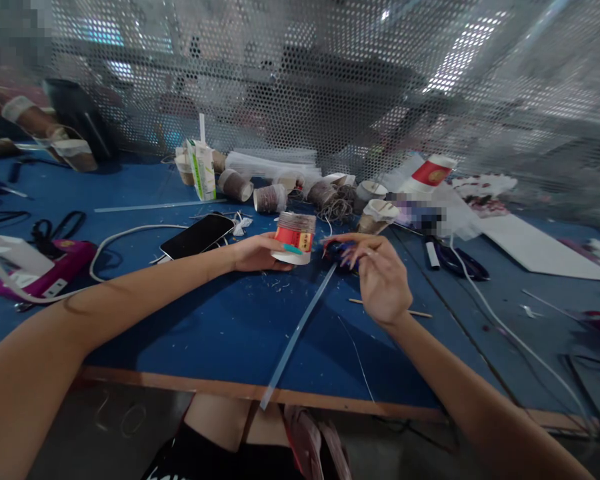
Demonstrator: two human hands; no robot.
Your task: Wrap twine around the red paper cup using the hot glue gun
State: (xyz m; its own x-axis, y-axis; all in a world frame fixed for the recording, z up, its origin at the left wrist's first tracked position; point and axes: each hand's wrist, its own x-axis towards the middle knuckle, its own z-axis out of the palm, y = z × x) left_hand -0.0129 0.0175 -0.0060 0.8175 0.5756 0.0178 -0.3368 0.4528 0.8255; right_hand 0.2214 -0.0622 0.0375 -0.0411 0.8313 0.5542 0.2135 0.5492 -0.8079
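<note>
A red and white paper cup [294, 248] lies in my left hand [260, 253], whose fingers wrap round its side. Brown cord is wound about the cup's upper part. Just right of the cup, my right hand [383, 277] has bent fingers at a dark blue item [343, 253], partly covered by them and too unclear to name. A clear flat strip [300, 327] runs from below these fingers over the table's front edge. Under my right wrist lies a thin wooden stick [420, 314].
Several cord-wound cups [270, 199] lie behind, beside a drink carton [203, 170] and tangled brown cord [341, 203]. A phone [197, 235] and magenta power strip [73, 267] are at left. A white board [545, 247] lies right. A perforated metal screen [305, 87] stands behind the blue table [180, 333].
</note>
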